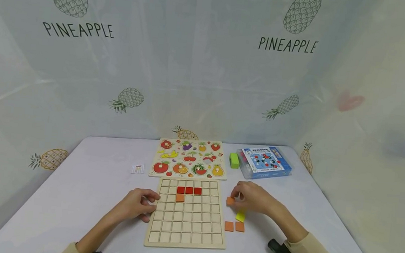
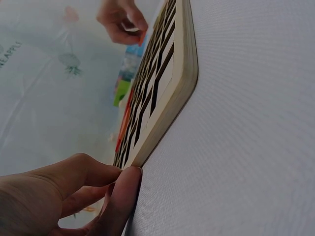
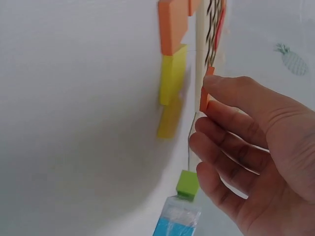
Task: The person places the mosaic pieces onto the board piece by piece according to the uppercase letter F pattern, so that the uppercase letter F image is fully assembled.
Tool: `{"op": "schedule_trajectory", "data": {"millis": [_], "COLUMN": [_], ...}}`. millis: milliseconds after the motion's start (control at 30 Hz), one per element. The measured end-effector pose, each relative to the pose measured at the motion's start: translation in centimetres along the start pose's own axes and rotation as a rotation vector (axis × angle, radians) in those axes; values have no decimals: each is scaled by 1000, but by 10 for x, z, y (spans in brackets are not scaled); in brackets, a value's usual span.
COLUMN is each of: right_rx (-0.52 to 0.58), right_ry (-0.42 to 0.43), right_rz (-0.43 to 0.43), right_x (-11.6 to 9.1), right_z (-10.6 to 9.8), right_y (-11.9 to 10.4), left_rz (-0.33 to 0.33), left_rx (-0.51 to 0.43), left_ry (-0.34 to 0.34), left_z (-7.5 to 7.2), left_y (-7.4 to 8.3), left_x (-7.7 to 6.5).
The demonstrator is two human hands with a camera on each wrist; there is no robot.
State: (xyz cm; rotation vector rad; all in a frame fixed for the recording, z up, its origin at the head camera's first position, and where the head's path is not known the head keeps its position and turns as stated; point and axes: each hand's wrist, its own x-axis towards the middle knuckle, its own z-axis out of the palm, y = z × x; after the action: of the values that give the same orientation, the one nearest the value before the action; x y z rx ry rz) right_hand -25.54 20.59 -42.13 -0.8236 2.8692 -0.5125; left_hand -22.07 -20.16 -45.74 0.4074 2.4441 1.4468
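A wooden grid board lies on the white table, with three red square tiles in a row and one orange tile below the leftmost. My left hand holds the board's left edge, thumb and fingertips at the rim in the left wrist view. To the right of the board, my right hand pinches an orange square tile between thumb and index finger, the other fingers loosely bent. Near that hand lie two more orange tiles and yellow tiles, partly covered by the hand in the head view.
Behind the grid board lies a fruit puzzle board. A green block and a clear plastic case with a blue label stand at the back right. A small printed card lies to the left. Pineapple-print curtains enclose the table.
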Motion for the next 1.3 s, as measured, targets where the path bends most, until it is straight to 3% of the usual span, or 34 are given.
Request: {"op": "schedule_trajectory", "data": {"millis": [367,933,1300], "right_rx": [7,-25,-105], "right_ry": [19,-23,-17], "right_rz": [-3,-148,-229], "right_x": [15,46,62], "right_z": [1,23,39], "right_y": [-27,-81,-107], "left_rz": [-9,-10,-9], "left_rx": [3,-15,-21], "left_ry": [7,8,10], "left_z": [-1,1,1], "left_y": [1,-1,0], "left_x": [-2,-2,-2]}}
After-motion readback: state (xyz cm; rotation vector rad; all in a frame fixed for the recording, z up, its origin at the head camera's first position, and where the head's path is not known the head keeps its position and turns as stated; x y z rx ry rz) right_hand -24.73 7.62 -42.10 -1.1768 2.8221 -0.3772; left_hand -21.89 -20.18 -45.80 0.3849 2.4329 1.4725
